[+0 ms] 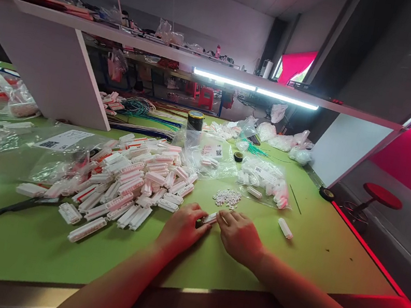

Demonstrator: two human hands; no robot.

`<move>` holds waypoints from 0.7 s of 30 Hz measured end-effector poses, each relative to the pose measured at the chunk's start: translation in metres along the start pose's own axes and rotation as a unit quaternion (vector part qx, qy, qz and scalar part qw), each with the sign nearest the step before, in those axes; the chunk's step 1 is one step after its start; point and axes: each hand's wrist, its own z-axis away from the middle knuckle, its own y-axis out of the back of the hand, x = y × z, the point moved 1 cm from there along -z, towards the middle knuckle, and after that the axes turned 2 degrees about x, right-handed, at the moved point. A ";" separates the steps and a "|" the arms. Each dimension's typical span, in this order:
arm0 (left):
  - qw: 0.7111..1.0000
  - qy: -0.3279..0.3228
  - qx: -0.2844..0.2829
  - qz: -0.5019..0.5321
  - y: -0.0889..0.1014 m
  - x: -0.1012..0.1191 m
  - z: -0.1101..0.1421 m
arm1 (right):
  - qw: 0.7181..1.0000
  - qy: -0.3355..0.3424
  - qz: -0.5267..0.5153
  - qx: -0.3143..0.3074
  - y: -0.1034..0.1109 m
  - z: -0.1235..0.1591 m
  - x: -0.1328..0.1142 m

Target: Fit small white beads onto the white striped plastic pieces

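A white plastic connector housing [210,218] lies low over the green table between my two hands. My left hand [184,224] is closed on its left end, thumb and fingers pressed together; a small dark patch shows by the fingertips. At the other end my right hand [241,238] has its fingers bent together on the housing. Whether a small piece is under those fingertips is hidden. Just behind the hands is a small heap of tiny white pieces [227,198]. To the left lies a large pile of similar white housings [133,184], some with red strips.
A single white housing [285,228] lies right of my hands. Filled clear bags [266,180], black tape rolls [238,157] and bundled wires [138,107] stand farther back. A black-handled tool [17,206] lies at left. A lit shelf [220,64] spans above the table.
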 end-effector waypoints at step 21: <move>0.980 -0.094 -0.038 -0.172 -0.003 0.009 0.002 | 0.956 -0.239 -0.167 0.039 -0.022 -0.003 0.078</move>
